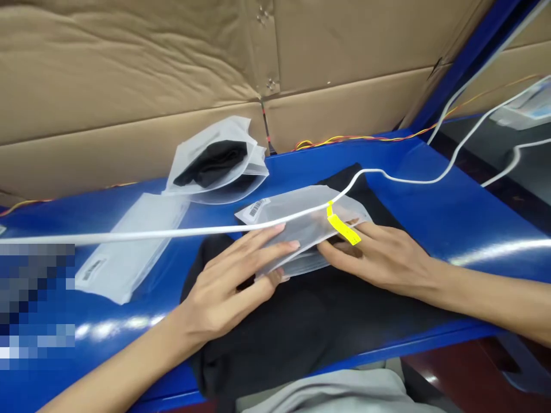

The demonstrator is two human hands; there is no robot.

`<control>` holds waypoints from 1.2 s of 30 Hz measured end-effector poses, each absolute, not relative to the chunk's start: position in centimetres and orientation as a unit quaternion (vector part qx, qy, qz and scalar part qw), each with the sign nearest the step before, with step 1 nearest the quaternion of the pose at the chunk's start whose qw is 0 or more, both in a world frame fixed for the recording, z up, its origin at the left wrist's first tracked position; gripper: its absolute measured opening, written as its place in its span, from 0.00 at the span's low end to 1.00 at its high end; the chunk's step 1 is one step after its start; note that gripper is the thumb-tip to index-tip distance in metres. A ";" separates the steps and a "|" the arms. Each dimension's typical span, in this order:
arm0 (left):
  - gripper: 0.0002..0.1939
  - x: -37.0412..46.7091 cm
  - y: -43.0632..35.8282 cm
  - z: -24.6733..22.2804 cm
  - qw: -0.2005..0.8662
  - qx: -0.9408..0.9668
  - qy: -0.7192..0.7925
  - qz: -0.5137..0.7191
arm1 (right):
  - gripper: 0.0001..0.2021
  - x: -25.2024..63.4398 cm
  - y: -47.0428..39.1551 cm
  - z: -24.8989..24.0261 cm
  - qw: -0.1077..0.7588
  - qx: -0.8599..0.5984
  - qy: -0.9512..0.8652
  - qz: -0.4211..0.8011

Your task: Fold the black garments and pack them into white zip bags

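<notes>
A translucent frosted plastic bag [297, 215] with a barcode label lies over black folded fabric [336, 321] in front of me. My left hand [235, 284] grips the bag's near left edge, its fingers stretched across the top and its thumb below. At the bag's right end, my right hand [383, 255] is bent around the open mouth; some of its fingertips are hidden by the plastic. The mouth gapes between my two hands. A white cable [193, 231] with a yellow tag [344, 229] crosses in front of the bag.
A second frosted bag [181, 172] with black fabric inside stands at the back of the blue table [451, 229]. A flat bag [133, 246] with a barcode lies to the left. Brown padded panels [129, 74] rise behind, with thin coloured wires [344, 139] along their base.
</notes>
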State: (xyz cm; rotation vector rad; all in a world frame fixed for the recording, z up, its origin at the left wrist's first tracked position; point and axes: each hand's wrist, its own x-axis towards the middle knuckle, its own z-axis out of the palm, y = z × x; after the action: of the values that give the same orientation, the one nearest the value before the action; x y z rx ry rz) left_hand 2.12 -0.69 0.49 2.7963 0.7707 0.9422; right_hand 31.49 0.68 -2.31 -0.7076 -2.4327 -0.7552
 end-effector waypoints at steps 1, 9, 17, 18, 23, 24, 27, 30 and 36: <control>0.18 2.0 -0.5 0.3 0.046 0.916 0.254 0.307 | 0.17 31.6 0.8 -2.3 0.252 -0.258 -0.892 -0.271; 0.10 2.1 0.3 -0.2 0.010 0.911 0.235 0.338 | 0.15 31.9 1.4 -2.0 0.211 -0.271 -0.910 -0.232; 0.10 1.9 0.5 -0.5 0.013 0.907 0.222 0.357 | 0.13 32.2 1.1 -2.6 0.349 -0.180 -0.880 -0.268; 0.10 1.9 0.4 -0.5 0.021 0.909 0.219 0.353 | 0.15 32.2 1.0 -2.6 0.365 -0.176 -0.872 -0.276; 0.08 1.8 0.0 -0.2 0.033 0.922 0.213 0.321 | 0.28 31.7 1.1 -2.5 0.322 -0.242 -0.883 -0.242; 0.08 1.7 -0.1 -0.2 0.036 0.925 0.212 0.314 | 0.29 31.7 1.2 -2.5 0.307 -0.250 -0.891 -0.221; 0.10 1.7 0.1 -0.2 0.037 0.931 0.202 0.300 | 0.23 32.0 1.7 -2.8 0.291 -0.240 -0.907 -0.188; 0.14 1.7 0.3 -0.5 0.010 0.937 0.205 0.284 | 0.19 32.7 2.3 -3.2 0.289 -0.243 -0.906 -0.189; 0.32 1.4 0.5 -0.8 0.025 0.950 0.268 0.157 | 0.26 34.4 4.4 -3.7 0.300 -0.296 -0.887 -0.188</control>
State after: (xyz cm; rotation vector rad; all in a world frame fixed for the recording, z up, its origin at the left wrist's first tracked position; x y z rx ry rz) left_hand 1.37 0.48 -0.79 2.9383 0.8291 0.4842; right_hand 34.42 4.35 -3.72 -0.7847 -2.3549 -0.4989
